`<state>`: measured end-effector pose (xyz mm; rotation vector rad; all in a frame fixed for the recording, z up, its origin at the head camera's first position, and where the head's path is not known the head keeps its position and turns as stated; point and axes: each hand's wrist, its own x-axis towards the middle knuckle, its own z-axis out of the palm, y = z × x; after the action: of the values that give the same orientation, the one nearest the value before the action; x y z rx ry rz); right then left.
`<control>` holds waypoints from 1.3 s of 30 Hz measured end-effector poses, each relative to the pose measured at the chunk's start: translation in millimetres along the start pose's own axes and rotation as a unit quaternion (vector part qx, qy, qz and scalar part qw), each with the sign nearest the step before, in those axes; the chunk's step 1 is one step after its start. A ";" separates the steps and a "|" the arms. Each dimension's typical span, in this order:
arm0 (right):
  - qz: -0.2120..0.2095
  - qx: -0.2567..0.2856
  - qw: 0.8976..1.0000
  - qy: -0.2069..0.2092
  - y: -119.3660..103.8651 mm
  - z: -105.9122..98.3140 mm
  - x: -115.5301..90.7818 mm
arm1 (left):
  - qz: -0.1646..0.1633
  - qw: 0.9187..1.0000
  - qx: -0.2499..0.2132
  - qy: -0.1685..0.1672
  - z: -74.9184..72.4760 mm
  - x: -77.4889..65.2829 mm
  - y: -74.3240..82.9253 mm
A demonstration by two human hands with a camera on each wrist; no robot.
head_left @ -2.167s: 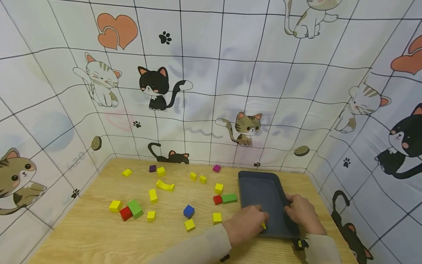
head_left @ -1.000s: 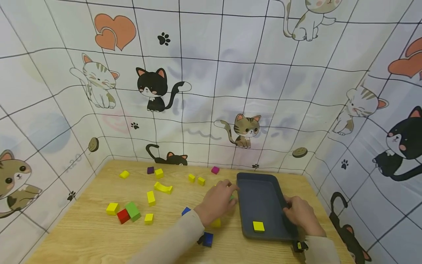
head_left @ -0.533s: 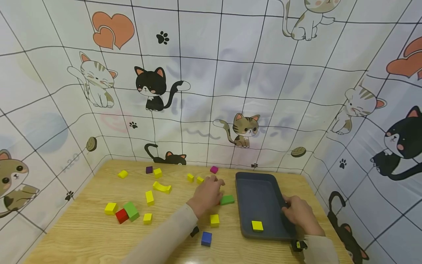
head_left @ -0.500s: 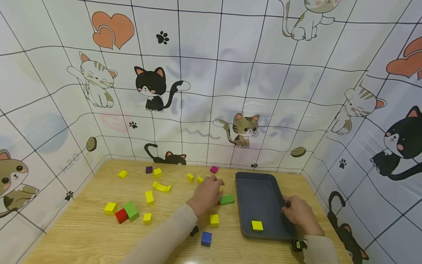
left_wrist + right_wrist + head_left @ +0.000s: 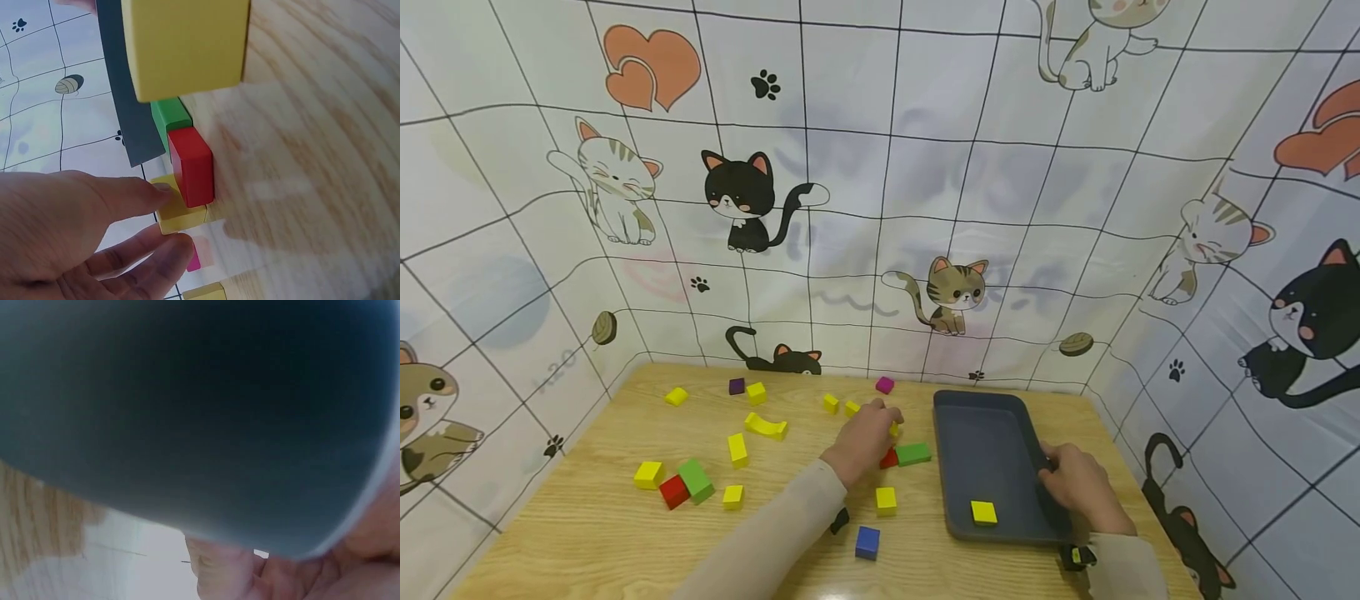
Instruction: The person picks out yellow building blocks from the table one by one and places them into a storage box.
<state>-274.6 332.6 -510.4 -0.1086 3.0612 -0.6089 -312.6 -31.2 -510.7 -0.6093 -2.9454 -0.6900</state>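
Note:
My left hand (image 5: 867, 440) is at a yellow block (image 5: 181, 214) left of the tray. In the left wrist view the thumb overlaps that block's upper side and a curled finger lies at its lower edge, pinching it. A red block (image 5: 193, 165) and a green block (image 5: 170, 119) stand right beside it. My right hand (image 5: 1086, 483) grips the right rim of a dark grey tray (image 5: 977, 442). One yellow block (image 5: 983, 512) lies at the tray's near end. The tray's underside (image 5: 187, 425) fills most of the right wrist view, with fingers below it.
Several yellow blocks lie over the wooden table (image 5: 587, 517), one a curved yellow block (image 5: 766, 427). A red block (image 5: 674, 492) touches a green block (image 5: 696, 481) on the left. A blue block (image 5: 867, 542) sits near the left sleeve. Patterned cat cloth (image 5: 850, 192) walls the back and sides.
My left hand has let go of a yellow block in the tray, then moved left and away to another yellow block. The right hand has stayed on the tray's rim.

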 end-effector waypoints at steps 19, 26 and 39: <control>0.008 -0.002 1.000 -0.002 -3.2 -1.9 -0.8 | -0.003 1.000 -0.024 0.003 1.1 0.5 -1.2; 0.014 0.015 1.000 -0.007 -2.0 -3.3 -0.6 | -0.003 0.999 -0.033 0.008 -2.4 0.3 1.2; -0.006 0.090 0.996 -0.020 8.2 -11.6 -4.7 | 0.038 0.998 -0.014 0.042 -10.3 3.2 13.8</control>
<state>-270.9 344.9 -502.8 -0.1359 2.9515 -0.8682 -310.5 -23.2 -495.3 -0.6746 -2.8239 -0.7319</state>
